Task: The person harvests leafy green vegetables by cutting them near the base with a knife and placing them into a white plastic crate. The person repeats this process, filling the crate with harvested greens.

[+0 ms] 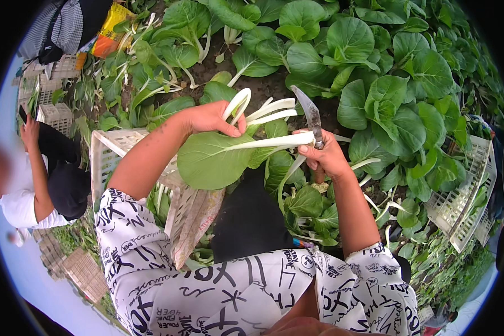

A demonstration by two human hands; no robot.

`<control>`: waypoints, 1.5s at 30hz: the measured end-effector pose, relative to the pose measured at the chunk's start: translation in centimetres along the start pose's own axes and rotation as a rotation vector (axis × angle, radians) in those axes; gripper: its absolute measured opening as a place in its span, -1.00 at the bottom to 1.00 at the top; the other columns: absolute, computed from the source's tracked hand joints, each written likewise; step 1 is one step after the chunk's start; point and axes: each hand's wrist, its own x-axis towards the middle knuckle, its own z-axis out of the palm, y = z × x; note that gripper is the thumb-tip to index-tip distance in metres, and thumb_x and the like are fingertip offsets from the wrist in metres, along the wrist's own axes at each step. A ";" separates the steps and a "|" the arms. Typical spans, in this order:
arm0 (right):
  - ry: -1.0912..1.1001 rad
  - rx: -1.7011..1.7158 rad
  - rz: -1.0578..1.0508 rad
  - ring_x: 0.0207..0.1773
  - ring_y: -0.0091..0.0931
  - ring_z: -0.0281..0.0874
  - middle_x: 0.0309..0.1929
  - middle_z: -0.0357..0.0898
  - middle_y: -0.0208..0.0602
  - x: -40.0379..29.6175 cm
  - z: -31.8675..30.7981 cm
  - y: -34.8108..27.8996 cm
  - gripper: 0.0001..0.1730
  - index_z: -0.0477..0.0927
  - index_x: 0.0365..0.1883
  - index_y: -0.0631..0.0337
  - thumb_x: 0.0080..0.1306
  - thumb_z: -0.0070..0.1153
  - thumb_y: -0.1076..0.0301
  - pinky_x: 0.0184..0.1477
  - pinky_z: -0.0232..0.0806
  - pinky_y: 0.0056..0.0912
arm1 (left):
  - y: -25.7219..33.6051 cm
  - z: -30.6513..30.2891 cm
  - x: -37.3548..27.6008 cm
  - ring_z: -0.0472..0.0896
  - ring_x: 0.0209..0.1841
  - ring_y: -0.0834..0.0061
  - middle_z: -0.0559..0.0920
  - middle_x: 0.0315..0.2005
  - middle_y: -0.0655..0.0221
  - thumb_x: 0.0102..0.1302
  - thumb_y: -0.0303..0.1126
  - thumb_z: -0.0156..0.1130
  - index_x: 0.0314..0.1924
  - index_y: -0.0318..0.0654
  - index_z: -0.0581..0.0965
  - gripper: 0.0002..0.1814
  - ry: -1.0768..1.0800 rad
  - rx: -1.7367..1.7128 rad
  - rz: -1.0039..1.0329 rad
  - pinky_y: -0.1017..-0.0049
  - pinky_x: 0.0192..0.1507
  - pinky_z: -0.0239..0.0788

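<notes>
My left hand [220,119] is closed on several white-stalked leaves of a leafy green, one stalk bent into a loop above the fingers. My right hand [325,153] grips the handle of a curved sickle knife [308,107], its blade pointing up and away. Between thumb and blade the same hand pinches the thick white stalk end of a large green leaf [214,161], which spans across to below my left hand. Under my right hand a cut leafy green plant [304,201] lies among other leaves near my knee.
Rows of growing leafy greens [348,42] fill the far side. A white plastic crate [119,143] stands at my left, with a woven sack [197,218] over its edge. Another crate [462,197] is at the right. A person in white [25,185] crouches at far left, near stacked crates [54,113].
</notes>
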 end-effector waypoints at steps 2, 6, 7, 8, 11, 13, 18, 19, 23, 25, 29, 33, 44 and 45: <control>-0.006 0.088 -0.059 -0.69 -0.78 0.20 -0.56 0.49 -0.57 0.1 -0.5 0.2 -0.62 0.58 -0.11 0.23 0.05 0.32 0.47 -0.67 0.07 -0.70 | -0.6 -0.7 0.0 0.46 -0.31 0.66 0.56 -0.41 0.47 0.04 -0.51 0.31 -0.34 -0.29 0.56 -0.85 0.109 -0.022 -0.115 0.59 -0.17 0.28; 0.101 -0.153 -0.259 -0.40 -0.71 0.47 -0.38 0.59 -0.46 -0.1 -1.7 0.6 -0.64 0.60 -0.18 0.25 0.01 0.35 0.50 -0.35 0.33 -0.66 | -2.6 -3.7 -1.1 0.54 -0.23 0.53 0.61 -0.30 0.33 0.05 -0.51 0.28 -0.33 -0.25 0.60 -0.87 0.321 0.747 -0.185 0.52 -0.14 0.35; 0.103 -0.253 -0.358 -0.40 -0.69 0.47 -0.36 0.58 -0.47 0.0 -1.8 0.7 -0.64 0.61 -0.18 0.23 0.00 0.36 0.49 -0.33 0.33 -0.65 | -3.3 -3.6 -1.5 0.56 -0.20 0.48 0.61 -0.26 0.29 0.06 -0.51 0.27 -0.32 -0.24 0.61 -0.86 0.447 1.030 -0.070 0.50 -0.12 0.36; 0.104 -0.352 -0.458 -0.40 -0.66 0.47 -0.34 0.57 -0.48 0.1 -1.9 0.9 -0.63 0.61 -0.19 0.22 -0.02 0.37 0.48 -0.32 0.33 -0.64 | -4.0 -3.4 -1.5 0.56 -0.16 0.44 0.61 -0.21 0.27 0.07 -0.50 0.27 -0.30 -0.25 0.61 -0.86 0.498 1.086 0.007 0.49 -0.10 0.36; 0.147 -0.436 -0.450 -0.31 -0.64 0.47 -0.34 0.57 -0.47 0.0 -1.8 0.8 -0.63 0.60 -0.19 0.25 -0.01 0.38 0.45 -0.20 0.31 -0.60 | -1.5 -0.3 0.2 0.55 -0.04 0.32 0.58 -0.06 0.23 0.10 -0.47 0.28 -0.26 -0.26 0.62 -0.83 0.497 0.804 0.149 0.44 -0.02 0.36; 0.213 -0.379 -0.397 -0.43 -0.72 0.45 -0.42 0.57 -0.47 0.0 -1.0 0.8 -0.66 0.58 -0.22 0.29 0.03 0.37 0.42 -0.37 0.32 -0.65 | 1.0 3.1 0.9 0.52 0.01 0.33 0.57 -0.02 0.31 0.09 -0.41 0.31 -0.17 -0.26 0.60 -0.74 0.327 0.488 0.272 0.41 0.01 0.34; 0.247 -0.249 -0.157 -0.66 -0.77 0.26 -0.58 0.48 -0.56 -0.3 1.5 -1.6 -0.74 0.57 -0.31 0.25 0.07 0.35 0.39 -0.62 0.12 -0.69 | 0.6 7.5 3.5 0.52 -0.08 0.35 0.59 -0.07 0.26 -0.09 -0.26 0.49 -0.05 -0.28 0.56 -0.45 0.393 0.413 0.532 0.41 -0.01 0.34; 0.235 -0.237 -0.150 -0.69 -0.78 0.22 -0.61 0.47 -0.58 -0.5 1.5 -1.7 -0.76 0.57 -0.32 0.24 0.07 0.34 0.39 -0.66 0.08 -0.69 | 1.3 7.6 3.3 0.56 -0.17 0.37 0.62 -0.16 0.23 -0.08 -0.26 0.48 -0.06 -0.33 0.55 -0.45 0.320 0.255 0.361 0.39 -0.06 0.36; 0.147 -0.472 0.233 -0.68 -0.77 0.22 -0.59 0.47 -0.55 -5.6 -1.4 -4.8 -0.67 0.59 -0.27 0.26 0.02 0.39 0.36 -0.66 0.11 -0.68 | 1.0 3.0 2.4 0.61 -0.28 0.28 0.65 -0.40 0.23 0.04 -0.26 0.37 -0.16 -0.17 0.60 -0.66 0.158 0.634 0.038 0.32 -0.19 0.40; -0.019 -0.711 0.506 -0.62 -0.60 0.34 -0.53 0.52 -0.40 -7.7 -3.2 -5.2 -0.49 0.56 -0.18 0.26 -0.06 0.45 0.24 -0.57 0.26 -0.52 | 1.3 0.4 1.3 0.60 -0.21 0.17 0.64 -0.39 0.20 0.07 -0.33 0.29 -0.29 -0.17 0.61 -0.81 0.281 1.119 -0.220 0.27 -0.17 0.43; 0.035 -1.300 0.054 -0.25 -0.13 0.45 -0.29 0.50 0.02 -6.3 -2.3 -2.4 -0.41 0.38 -0.03 0.37 0.11 0.26 0.15 -0.17 0.29 -0.19 | -2.0 -6.3 1.2 0.64 -0.22 0.39 0.66 -0.40 0.34 0.04 -0.44 0.15 -0.37 -0.16 0.61 -0.87 0.495 1.592 -0.409 0.43 -0.27 0.47; 0.075 -1.151 0.056 -0.27 -0.03 0.43 -0.36 0.46 0.12 -0.1 -0.6 0.5 -0.68 0.35 -0.16 0.37 0.31 -0.03 0.25 -0.21 0.27 -0.13 | -1.0 -10.6 5.8 0.64 -0.20 0.39 0.61 -0.11 0.27 0.08 -0.43 0.15 -0.23 -0.19 0.62 -0.77 0.507 1.762 -0.403 0.46 -0.30 0.48; 0.060 -1.020 -0.318 -0.31 0.05 0.45 -0.44 0.49 0.17 22.4 8.6 0.4 -0.73 0.35 -0.28 0.37 0.35 -0.12 0.27 -0.25 0.27 0.04 | -2.6 -23.7 4.1 0.58 -0.06 0.31 0.56 -0.08 0.23 0.11 -0.39 0.22 -0.08 -0.16 0.49 -0.67 0.870 1.411 -0.617 0.33 -0.17 0.48; 0.054 -1.064 -0.371 -0.31 0.06 0.45 -0.43 0.50 0.17 24.7 9.9 0.2 -0.73 0.34 -0.30 0.38 0.35 -0.12 0.28 -0.25 0.28 0.05 | -2.5 -24.0 3.1 0.58 -0.07 0.29 0.58 -0.12 0.22 0.11 -0.39 0.22 -0.09 -0.17 0.48 -0.68 0.885 1.312 -0.597 0.31 -0.15 0.47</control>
